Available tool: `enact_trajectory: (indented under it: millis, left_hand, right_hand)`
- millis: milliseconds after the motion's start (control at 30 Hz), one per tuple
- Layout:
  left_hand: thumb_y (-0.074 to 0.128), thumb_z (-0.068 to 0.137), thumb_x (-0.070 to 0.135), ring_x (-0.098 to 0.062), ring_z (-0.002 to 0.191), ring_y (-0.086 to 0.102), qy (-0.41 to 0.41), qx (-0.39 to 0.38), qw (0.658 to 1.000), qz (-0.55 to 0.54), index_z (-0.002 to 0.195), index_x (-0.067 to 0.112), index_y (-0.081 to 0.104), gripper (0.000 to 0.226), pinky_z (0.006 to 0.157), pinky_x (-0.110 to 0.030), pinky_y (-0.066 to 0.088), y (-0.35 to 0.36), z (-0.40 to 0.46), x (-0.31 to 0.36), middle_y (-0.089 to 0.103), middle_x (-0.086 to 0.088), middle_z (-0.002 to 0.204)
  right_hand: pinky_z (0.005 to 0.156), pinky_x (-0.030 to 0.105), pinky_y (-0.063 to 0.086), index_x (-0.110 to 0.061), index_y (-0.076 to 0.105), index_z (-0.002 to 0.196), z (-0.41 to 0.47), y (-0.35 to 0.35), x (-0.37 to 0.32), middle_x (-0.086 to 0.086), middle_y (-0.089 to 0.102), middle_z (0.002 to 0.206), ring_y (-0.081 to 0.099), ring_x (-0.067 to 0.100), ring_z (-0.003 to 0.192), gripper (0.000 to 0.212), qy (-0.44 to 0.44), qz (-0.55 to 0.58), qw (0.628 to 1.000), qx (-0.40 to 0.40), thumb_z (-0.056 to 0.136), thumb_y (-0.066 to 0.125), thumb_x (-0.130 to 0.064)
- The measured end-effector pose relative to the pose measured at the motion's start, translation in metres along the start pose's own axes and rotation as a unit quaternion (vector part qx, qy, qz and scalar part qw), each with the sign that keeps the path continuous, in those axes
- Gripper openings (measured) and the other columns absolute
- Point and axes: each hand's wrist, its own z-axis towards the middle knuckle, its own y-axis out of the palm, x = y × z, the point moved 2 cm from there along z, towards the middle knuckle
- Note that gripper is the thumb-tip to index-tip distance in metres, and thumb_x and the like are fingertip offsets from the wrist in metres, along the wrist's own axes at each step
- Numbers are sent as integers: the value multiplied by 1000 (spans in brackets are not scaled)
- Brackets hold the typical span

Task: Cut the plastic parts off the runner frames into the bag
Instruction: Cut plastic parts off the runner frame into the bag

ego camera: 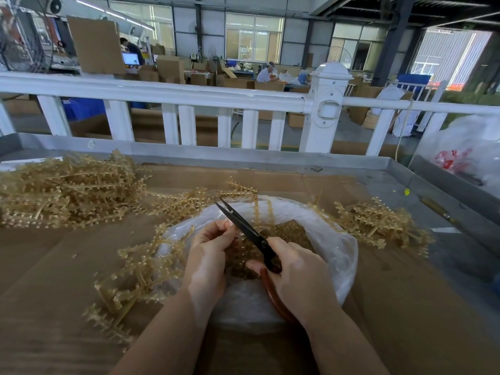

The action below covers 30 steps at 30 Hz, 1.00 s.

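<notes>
We work directly over the open mouth of the clear plastic bag (335, 247) on the cardboard-covered tabletop (405, 307), so severed pieces fall in among the small amber plastic parts (292, 234) already heaped inside. Our left hand (208, 255) pinches a translucent amber runner frame (257, 209) at the blades, grip closed on it to steady the cut. Our right hand (297, 274) grips the reddish handles of the black-bladed scissors (243, 226), blade tips parted. The uncut frame pile (67, 190) lies far left within reach; more frames (378, 223) lie right of the bag.
</notes>
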Motion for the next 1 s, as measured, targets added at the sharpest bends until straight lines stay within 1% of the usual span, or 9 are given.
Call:
enact_trajectory:
  millis: [100,200,467,633,733,800,833,900,1000]
  left_hand:
    - [54,91,-1,-15,56,62,0,6,1000,10,75,9,56,19,48,-22,52,0,0,0,64,-5,65]
    - [53,92,-2,-15,51,64,-3,8,1000,3,77,7,57,17,43,-21,49,1,-2,1,67,-5,61]
    - [52,92,-4,-12,49,64,3,23,1000,-2,72,8,54,23,42,-19,47,2,-2,2,65,-2,57]
    - [52,92,-3,-12,49,64,1,29,1000,-5,74,8,55,21,42,-20,48,1,-1,2,66,-2,57]
    - [53,91,-4,-13,49,63,1,30,1000,5,74,8,55,21,42,-20,49,0,-1,1,65,-2,57]
    - [53,91,-4,-15,52,63,3,32,999,23,75,8,55,20,46,-23,50,0,0,0,64,-4,59]
    - [53,91,-3,-18,56,62,5,36,999,37,74,8,55,21,50,-26,52,0,0,0,63,-5,61]
    - [54,91,-3,-24,67,57,16,43,997,66,73,10,56,22,63,-33,48,1,1,0,60,-7,67]
    - [54,90,-3,-29,79,53,28,40,994,100,72,11,58,24,77,-41,44,3,-1,0,58,-11,74]
  right_hand:
    - [55,15,39,-17,69,97,0,-1,-1,-5,66,68,61,11,59,36,4,-9,1000,2,76,74,-46]
    - [56,14,37,-19,69,99,0,-2,-1,-6,67,71,62,11,62,35,4,-18,1000,-9,79,70,-49]
    - [56,15,34,-22,67,97,1,-3,-2,-7,66,71,61,10,63,37,-2,-25,999,-29,82,62,-54]
    - [53,11,28,-21,68,92,1,-3,-1,-8,65,66,59,9,57,33,1,-35,999,-14,78,69,-51]
    - [53,9,29,-23,67,92,-2,-3,-1,-10,63,65,57,7,56,34,1,-27,1000,-12,79,66,-54]
    - [54,6,27,-24,66,93,-3,-3,0,-11,62,66,56,5,57,34,-2,-24,1000,-14,79,64,-56]
    - [55,5,27,-24,66,93,-3,-3,1,-11,63,66,56,4,58,34,-4,-24,1000,-14,79,64,-56]
    - [55,6,28,-25,66,92,-3,-2,2,-11,62,66,56,5,58,33,-3,-29,1000,-8,78,66,-55]
    - [56,1,21,-26,66,92,-3,-3,3,-12,62,67,56,4,59,33,0,-30,1000,0,77,66,-55]
